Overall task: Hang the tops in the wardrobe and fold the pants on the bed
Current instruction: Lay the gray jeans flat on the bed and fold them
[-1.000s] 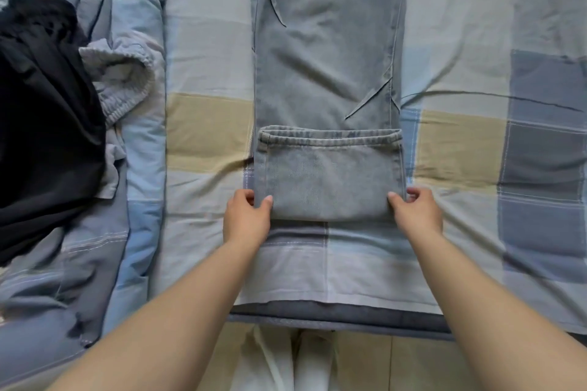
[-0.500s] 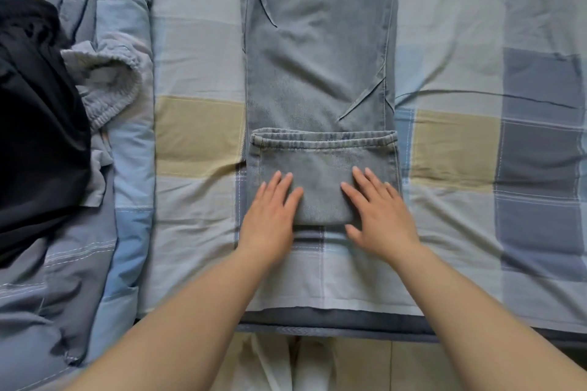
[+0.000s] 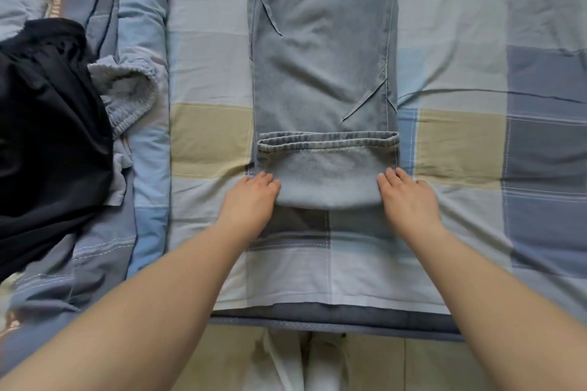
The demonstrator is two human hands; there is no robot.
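Light blue jeans (image 3: 324, 51) lie lengthwise on the checked bed sheet (image 3: 460, 143), running away from me. Their hem end is folded back over the legs into a short flap (image 3: 327, 174), with the hems on its far side. My left hand (image 3: 251, 197) holds the flap's near left corner, fingers on top and thumb hidden beneath. At the near right corner, my right hand (image 3: 409, 197) grips the same way. The flap's near edge looks rounded and slightly raised, with a shadow under it.
A black garment (image 3: 47, 136) is heaped at the left on a blue quilt (image 3: 143, 41). A grey garment with an elastic waistband (image 3: 127, 95) lies against it. The bed's near edge (image 3: 317, 317) runs just below my arms, with tiled floor beyond.
My hands were pressing flat on top of the flap. They have slid outward to its two near corners and taken hold, and the near edge has lifted a little.
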